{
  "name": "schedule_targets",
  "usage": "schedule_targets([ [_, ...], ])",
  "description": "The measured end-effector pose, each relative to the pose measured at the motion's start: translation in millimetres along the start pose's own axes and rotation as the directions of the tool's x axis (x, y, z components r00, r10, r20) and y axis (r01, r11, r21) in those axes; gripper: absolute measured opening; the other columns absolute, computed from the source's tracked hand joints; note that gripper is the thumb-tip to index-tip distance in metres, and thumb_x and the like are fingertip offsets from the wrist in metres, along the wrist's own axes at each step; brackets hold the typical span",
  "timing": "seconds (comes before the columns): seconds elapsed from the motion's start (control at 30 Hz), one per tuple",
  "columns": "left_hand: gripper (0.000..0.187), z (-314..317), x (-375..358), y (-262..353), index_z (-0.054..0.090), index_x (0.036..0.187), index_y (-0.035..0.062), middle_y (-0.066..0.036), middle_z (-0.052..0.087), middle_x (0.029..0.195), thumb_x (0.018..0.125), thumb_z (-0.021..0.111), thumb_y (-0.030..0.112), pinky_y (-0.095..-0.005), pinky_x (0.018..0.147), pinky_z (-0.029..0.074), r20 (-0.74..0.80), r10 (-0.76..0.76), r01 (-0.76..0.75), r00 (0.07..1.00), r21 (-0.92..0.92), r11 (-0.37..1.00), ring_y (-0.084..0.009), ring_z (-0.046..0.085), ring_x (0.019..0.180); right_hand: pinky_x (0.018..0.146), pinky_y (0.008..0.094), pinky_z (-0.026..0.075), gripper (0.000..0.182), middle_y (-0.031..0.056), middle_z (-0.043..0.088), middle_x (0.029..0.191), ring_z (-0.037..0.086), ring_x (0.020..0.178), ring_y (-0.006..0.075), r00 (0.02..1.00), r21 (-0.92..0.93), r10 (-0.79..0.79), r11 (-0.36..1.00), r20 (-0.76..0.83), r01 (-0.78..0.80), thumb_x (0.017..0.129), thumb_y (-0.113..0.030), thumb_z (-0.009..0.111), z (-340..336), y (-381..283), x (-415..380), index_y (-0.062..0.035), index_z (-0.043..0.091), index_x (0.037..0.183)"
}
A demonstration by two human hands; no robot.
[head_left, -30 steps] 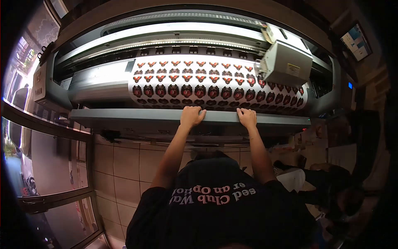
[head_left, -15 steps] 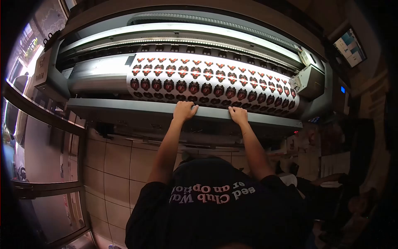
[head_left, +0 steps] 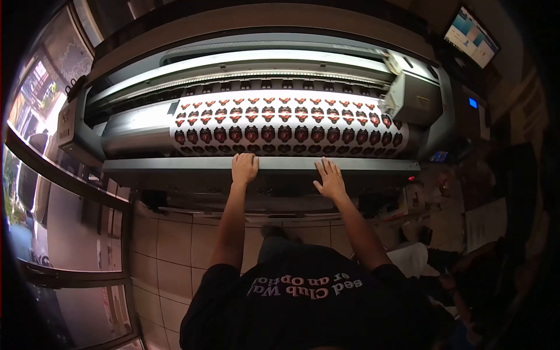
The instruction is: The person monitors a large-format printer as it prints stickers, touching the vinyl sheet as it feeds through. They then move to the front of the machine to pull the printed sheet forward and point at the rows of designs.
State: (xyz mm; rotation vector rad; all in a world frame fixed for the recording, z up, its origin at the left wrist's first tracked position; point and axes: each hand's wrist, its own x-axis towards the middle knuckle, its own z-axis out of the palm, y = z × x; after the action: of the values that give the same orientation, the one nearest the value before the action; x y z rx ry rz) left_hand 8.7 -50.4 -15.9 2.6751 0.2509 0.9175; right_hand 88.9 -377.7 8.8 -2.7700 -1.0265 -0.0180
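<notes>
Both hands rest on the printer's front bar (head_left: pixel 175 164), which runs crosswise: left hand (head_left: pixel 244 168) seemingly curled over it, right hand (head_left: pixel 330 181) fingers spread flat, printed sheet (head_left: pixel 286 131) just beyond.

Beige tiled floor (head_left: pixel 175 233), glass window (head_left: pixel 35 134) letting daylight in at left, lit monitor (head_left: pixel 471 36) upper right.

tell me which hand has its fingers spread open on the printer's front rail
The right hand: its fingers fan out flat over the front rail. The left hand keeps its fingers together, curled over the rail's edge.
</notes>
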Motion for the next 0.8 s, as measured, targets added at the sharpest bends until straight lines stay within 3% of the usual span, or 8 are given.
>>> schedule_targets([
  [0.13,0.022,5,-3,2,0.064,0.089,0.0073,-0.009,0.064,0.091,0.089,0.053,0.026,-0.0461,0.098,0.036,0.049,-0.049,0.045,0.998,0.074,0.996,-0.0273,0.058,0.096,0.116,0.0428,0.016,0.068,0.0126,0.025,0.152,0.021,0.141,0.0317,0.998,0.033,-0.008,0.999,-0.061,0.01,0.088,-0.039,0.058,4,7,-9,-0.0197,0.029,0.147],
  [0.17,0.022,7,-5,1,0.064,0.09,0.0074,-0.009,0.064,0.091,0.089,0.053,0.026,-0.0468,0.098,0.036,0.063,-0.052,0.047,0.997,0.077,0.996,-0.0278,0.058,0.096,0.115,0.0489,0.015,0.063,0.0113,0.024,0.153,0.021,0.142,0.032,0.999,0.098,-0.014,0.995,-0.042,0.018,0.09,-0.045,0.052,5,12,-5,-0.0218,0.031,0.146],
  [0.2,0.022,8,-2,0,0.063,0.09,0.0074,-0.01,0.064,0.092,0.089,0.053,0.026,-0.0474,0.098,0.036,0.07,-0.053,0.047,0.996,0.083,0.995,-0.0284,0.057,0.097,0.115,0.0489,0.015,0.063,0.0113,0.024,0.153,0.021,0.142,0.032,0.998,0.092,-0.022,0.995,-0.053,0.027,0.09,-0.045,0.052,2,20,-1,-0.0218,0.031,0.146],
  [0.3,0.022,18,-3,-8,0.063,0.09,0.0072,-0.011,0.064,0.092,0.089,0.052,0.027,-0.0483,0.098,0.037,0.072,-0.049,0.041,0.996,0.106,0.993,-0.0295,0.057,0.097,0.112,0.0613,0.008,0.069,0.0092,0.022,0.155,0.016,0.144,0.0308,0.943,0.042,0.325,0.944,0.068,-0.328,0.09,-0.064,0.036,-12,49,5,-0.027,0.029,0.147],
  [0.4,0.024,19,-2,-7,0.063,0.091,0.007,-0.012,0.063,0.092,0.089,0.052,0.028,-0.049,0.099,0.037,0.118,-0.075,0.056,0.99,0.153,0.987,-0.0298,0.057,0.097,0.113,0.059,0.002,0.082,0.009,0.023,0.155,0.011,0.145,0.0292,0.887,0.116,0.453,0.88,0.088,-0.461,0.081,-0.074,0.044,-24,82,4,-0.0236,0.035,0.145],
  [0.53,0.025,15,0,-5,0.063,0.09,0.0064,-0.013,0.063,0.091,0.089,0.052,0.029,-0.0507,0.098,0.037,0.099,-0.043,0.03,0.994,0.125,0.992,-0.0311,0.057,0.097,0.113,0.0587,0.001,0.088,0.009,0.024,0.154,0.01,0.145,0.0292,0.876,0.134,0.476,0.865,0.084,-0.483,0.076,-0.076,0.049,-23,86,7,-0.02,0.04,0.143],
  [0.6,0.025,17,2,-5,0.063,0.091,0.0057,-0.013,0.063,0.093,0.088,0.052,0.028,-0.0514,0.098,0.037,0.182,-0.125,0.096,0.975,0.159,0.983,-0.0319,0.056,0.098,0.113,0.0589,0.001,0.087,0.0094,0.025,0.153,0.01,0.144,0.0304,0.865,0.119,0.49,0.857,0.112,-0.501,0.076,-0.075,0.051,-21,88,10,-0.0189,0.04,0.142],
  [0.8,0.026,15,-2,4,0.063,0.093,0.0029,-0.014,0.063,0.096,0.086,0.053,0.026,-0.0523,0.098,0.037,0.116,-0.095,0.069,0.989,0.211,0.975,-0.0331,0.056,0.1,0.113,0.0597,0.0,0.086,0.01,0.025,0.153,0.009,0.144,0.0312,0.871,0.203,0.484,0.848,0.084,-0.49,0.076,-0.073,0.053,-19,89,8,-0.0175,0.041,0.14],
])
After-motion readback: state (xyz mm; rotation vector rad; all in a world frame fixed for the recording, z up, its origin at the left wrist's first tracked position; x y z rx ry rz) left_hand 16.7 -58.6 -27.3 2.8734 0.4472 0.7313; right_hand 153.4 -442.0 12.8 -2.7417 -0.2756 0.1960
